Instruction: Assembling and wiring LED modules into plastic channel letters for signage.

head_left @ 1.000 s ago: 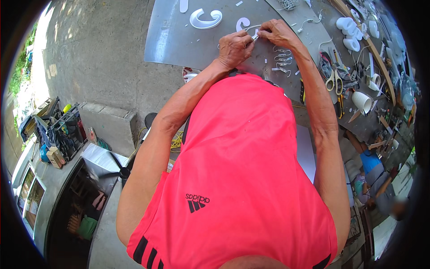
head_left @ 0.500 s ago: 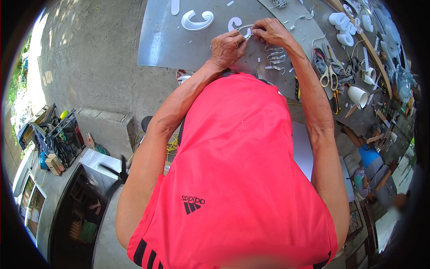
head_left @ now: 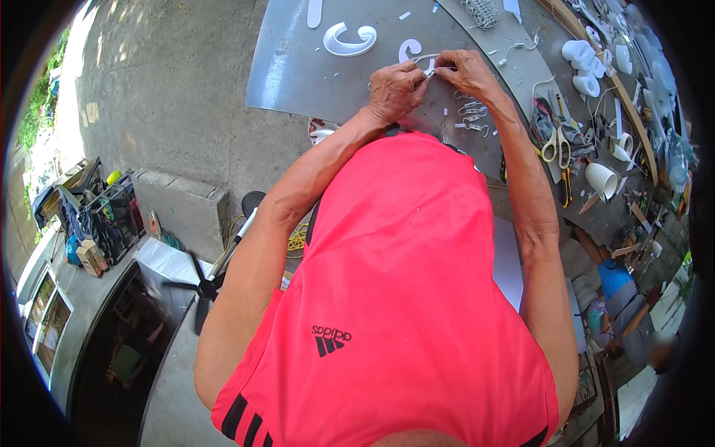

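My left hand [head_left: 397, 92] is closed, its fingertips pinching near a small white wired piece [head_left: 430, 68] over the grey metal sheet. From the other side, my right hand [head_left: 469, 74] pinches the same piece between thumb and finger; the fingers hide most of it. Just beyond them lies a curved white plastic shape [head_left: 408, 49], partly covered by the hands. To its left rests a white C-shaped piece [head_left: 349, 41]. Beside my right wrist, a string of small wired modules [head_left: 472, 113] lies folded in a zigzag.
Scissors [head_left: 556, 146], a yellow cutter [head_left: 566, 188] and a white ribbed cup [head_left: 600, 180] lie right of my forearm. White plastic rings [head_left: 585, 67] sit farther right. A wooden strip [head_left: 633, 112] runs along there. Another person [head_left: 625, 298] is at the lower right.
The whole view has shifted, so the sheet and hands appear lower and more to the right. Both hands remain together at the small white piece, with only slight finger movement.
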Action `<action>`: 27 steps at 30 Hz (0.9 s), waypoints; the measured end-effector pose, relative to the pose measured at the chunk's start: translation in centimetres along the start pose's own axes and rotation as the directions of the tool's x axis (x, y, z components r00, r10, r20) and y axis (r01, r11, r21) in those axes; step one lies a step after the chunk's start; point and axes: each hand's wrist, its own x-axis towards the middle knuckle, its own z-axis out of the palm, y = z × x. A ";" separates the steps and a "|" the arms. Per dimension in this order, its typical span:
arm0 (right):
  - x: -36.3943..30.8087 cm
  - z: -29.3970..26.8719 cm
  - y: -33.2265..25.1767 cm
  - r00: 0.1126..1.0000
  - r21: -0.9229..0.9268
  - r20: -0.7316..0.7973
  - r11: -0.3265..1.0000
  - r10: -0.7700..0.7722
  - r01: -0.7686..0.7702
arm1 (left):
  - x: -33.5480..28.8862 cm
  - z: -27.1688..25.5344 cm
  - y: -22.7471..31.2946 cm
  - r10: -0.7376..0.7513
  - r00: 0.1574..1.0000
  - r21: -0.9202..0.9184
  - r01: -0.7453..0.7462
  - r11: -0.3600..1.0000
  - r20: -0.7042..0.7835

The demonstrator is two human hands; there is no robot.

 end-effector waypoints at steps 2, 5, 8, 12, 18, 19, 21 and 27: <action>0.0 0.1 -0.2 1.000 -0.006 0.004 1.000 0.011 -0.011 | -0.1 0.0 -0.1 0.004 1.000 0.009 -0.004 1.000 -0.008; 0.1 0.2 -0.3 1.000 -0.011 0.002 1.000 0.013 -0.013 | -0.1 0.1 -0.2 0.014 1.000 0.022 -0.014 1.000 -0.010; 0.1 0.1 -0.1 1.000 -0.014 -0.001 1.000 0.010 -0.010 | -0.1 0.1 -0.1 0.020 1.000 0.035 -0.020 0.999 -0.004; 0.3 0.1 -0.4 0.999 -0.032 0.014 0.999 0.030 -0.029 | -0.1 0.0 -0.3 0.025 1.000 0.041 -0.025 0.999 -0.008; 0.5 0.3 0.0 0.999 -0.070 0.012 0.997 0.033 -0.032 | -0.1 0.1 -0.3 0.031 0.999 0.050 -0.030 0.998 -0.008; 0.5 0.3 0.0 0.999 -0.070 0.013 0.997 0.032 -0.031 | -0.1 0.1 -0.3 0.030 1.000 0.050 -0.029 0.998 -0.008; 0.5 0.3 0.0 1.000 -0.064 0.010 0.998 0.027 -0.026 | -0.2 0.1 -0.3 0.032 0.999 0.051 -0.032 0.998 -0.006; 0.3 0.1 0.2 1.000 -0.053 0.010 0.998 0.024 -0.023 | -0.1 0.3 -0.1 0.026 1.000 0.043 -0.026 0.999 -0.006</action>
